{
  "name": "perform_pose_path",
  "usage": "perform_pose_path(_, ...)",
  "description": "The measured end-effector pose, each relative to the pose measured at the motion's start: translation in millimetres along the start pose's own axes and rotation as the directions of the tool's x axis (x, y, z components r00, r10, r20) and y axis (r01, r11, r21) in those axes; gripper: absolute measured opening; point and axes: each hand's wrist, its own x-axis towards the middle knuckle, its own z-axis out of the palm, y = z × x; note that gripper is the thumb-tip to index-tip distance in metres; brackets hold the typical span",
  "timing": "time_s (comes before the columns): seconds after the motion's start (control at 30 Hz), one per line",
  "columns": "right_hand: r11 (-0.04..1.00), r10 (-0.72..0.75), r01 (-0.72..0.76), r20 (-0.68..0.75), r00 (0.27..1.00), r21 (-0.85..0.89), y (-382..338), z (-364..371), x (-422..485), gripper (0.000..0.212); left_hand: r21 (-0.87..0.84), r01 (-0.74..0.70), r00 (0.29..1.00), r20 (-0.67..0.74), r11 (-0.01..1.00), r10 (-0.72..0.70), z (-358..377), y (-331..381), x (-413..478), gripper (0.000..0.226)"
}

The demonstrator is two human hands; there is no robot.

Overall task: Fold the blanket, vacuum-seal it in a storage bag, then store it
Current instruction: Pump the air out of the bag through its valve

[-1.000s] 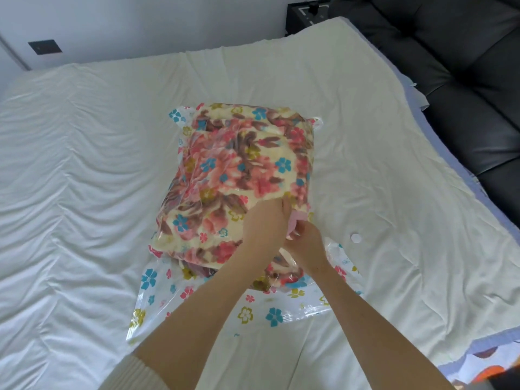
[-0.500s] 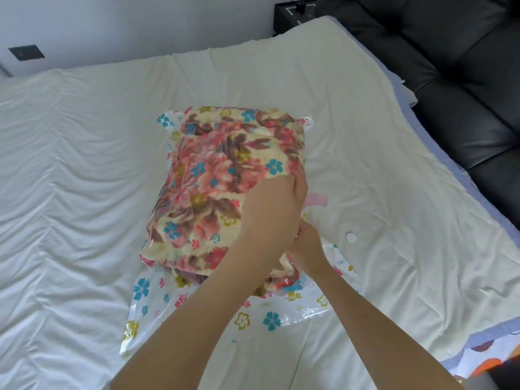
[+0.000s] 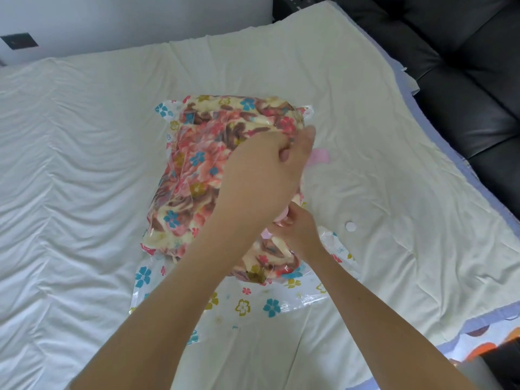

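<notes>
A bed fills most of the head view. Its left part is covered by a wrinkled white sheet (image 3: pixel 70 164) and its right part by a cream quilt (image 3: pixel 380 164) with a pale blue border. Black padded upholstery (image 3: pixel 464 80) runs along the right side, and a white wall (image 3: pixel 126 21) with a dark wall plate (image 3: pixel 19 40) closes the far side. A patterned cloth (image 3: pixel 484 342) with orange and brown shapes shows at the lower right corner.

The storage bag (image 3: pixel 253 302), clear film printed with small flowers, lies mid-bed across the seam of sheet and quilt. Its flat, unfilled near end spreads toward the viewer. The folded floral blanket (image 3: pixel 202 170) sits inside the bag and fills its far part as a thick bundle.

Both forearms reach in from the near edge. The left hand (image 3: pixel 267 164) rests on top of the bundle near its far right corner, with fingers curled and gathering the bag's film. The right hand (image 3: pixel 298 232) lies nearer, at the bundle's right side and just under the left wrist. Its fingers pinch a small pink piece (image 3: pixel 281 220) against the bag; what this piece is cannot be told.

A pink tab (image 3: pixel 320 156) lies on the quilt just beside the left hand. A white disc (image 3: pixel 350 226) lies on the quilt near the right hand, apart from the bag.
</notes>
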Motion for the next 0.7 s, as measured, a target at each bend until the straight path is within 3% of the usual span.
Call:
perform_pose_path(0.07, 1.000, -0.021, 0.021, -0.019, 1.000, -0.019, 0, -2, -1, 0.029, 0.018, 0.022, 0.995, 0.101, 1.000, -0.024, 10, -26, -11, 0.050)
perform_pose_path(0.13, 0.996, -0.022, 0.023, 0.012, 1.000, -0.081, -4, 4, -5, 0.025, 0.189, 0.188, 0.929, 0.284, 0.964, -0.237, 32, -68, -24, 0.047)
perform_pose_path(0.2, 0.991, -0.041, 0.043, 0.017, 0.999, -0.126, -7, 6, -5, 0.028, 0.253, 0.277, 0.891, 0.292, 0.927, -0.346, 38, -78, -23, 0.049)
perform_pose_path(0.23, 0.993, -0.036, 0.036, -0.001, 0.999, -0.112, -8, 5, -2, 0.031, 0.252, 0.251, 0.905, 0.281, 0.935, -0.319, 35, -69, -17, 0.050)
perform_pose_path(0.3, 0.995, -0.011, 0.009, -0.016, 1.000, -0.097, -7, 1, 0, 0.039, 0.134, 0.097, 0.966, 0.225, 0.986, -0.126, 18, -37, -10, 0.051)
perform_pose_path(0.37, 0.996, -0.002, 0.002, 0.000, 1.000, -0.089, -3, -3, 1, 0.047, 0.033, -0.077, 0.986, 0.149, 0.996, 0.071, -2, -9, -8, 0.051)
perform_pose_path(0.4, 0.997, -0.009, 0.008, -0.012, 1.000, -0.080, -2, -3, -1, 0.048, 0.024, -0.100, 0.984, 0.150, 0.995, 0.096, -6, -7, -9, 0.050)
perform_pose_path(0.43, 0.998, -0.012, 0.012, -0.006, 1.000, -0.064, 0, -2, -4, 0.044, 0.058, -0.106, 0.979, 0.179, 0.993, 0.094, -2, -17, -12, 0.048)
perform_pose_path(0.5, 0.996, -0.031, 0.032, 0.008, 0.999, -0.088, -3, 3, -6, 0.031, 0.214, 0.056, 0.932, 0.339, 0.975, -0.128, 21, -57, -16, 0.042)
perform_pose_path(0.57, 0.996, -0.024, 0.027, 0.033, 0.999, -0.090, -5, 8, -6, 0.032, 0.300, 0.218, 0.872, 0.367, 0.929, -0.323, 39, -88, -21, 0.038)
perform_pose_path(0.63, 0.992, -0.020, 0.023, 0.024, 1.000, -0.121, -9, 4, -2, 0.028, 0.252, 0.236, 0.896, 0.317, 0.939, -0.310, 43, -85, -17, 0.043)
perform_pose_path(0.7, 0.992, -0.007, 0.008, 0.009, 1.000, -0.128, -13, -1, -1, 0.033, 0.134, 0.119, 0.959, 0.243, 0.984, -0.149, 29, -52, -11, 0.049)
